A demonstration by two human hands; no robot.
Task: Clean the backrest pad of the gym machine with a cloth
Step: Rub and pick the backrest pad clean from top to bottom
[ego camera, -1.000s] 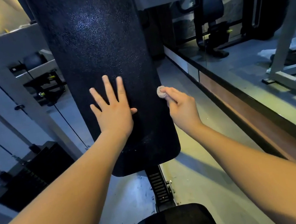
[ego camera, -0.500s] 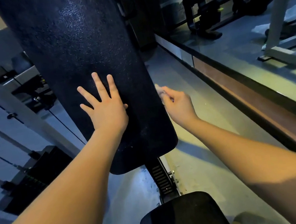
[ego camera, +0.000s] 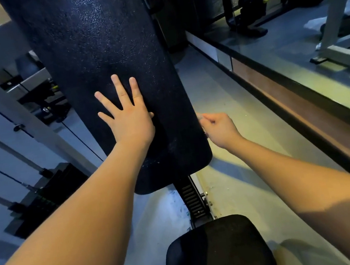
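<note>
Blurred, mostly hidden in pinching fingertips of right hand point(ego camera: 218, 128): cloth point(ego camera: 199, 116), just beside backrest pad point(ego camera: 92, 42) edge. Left hand point(ego camera: 130, 119) fingers spread flat on pebbled pad. Beyond fingertips, grey gym floor point(ego camera: 219, 85).

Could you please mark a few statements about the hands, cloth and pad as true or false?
1. The left hand lies flat on the pad, fingers spread. True.
2. The right hand pinches a cloth by the pad's right edge. True.
3. The seat sits below the pad. True.
4. The left hand holds the cloth. False: the right hand pinches it.
5. The right hand rests on the seat. False: it is up beside the pad's edge.
</note>
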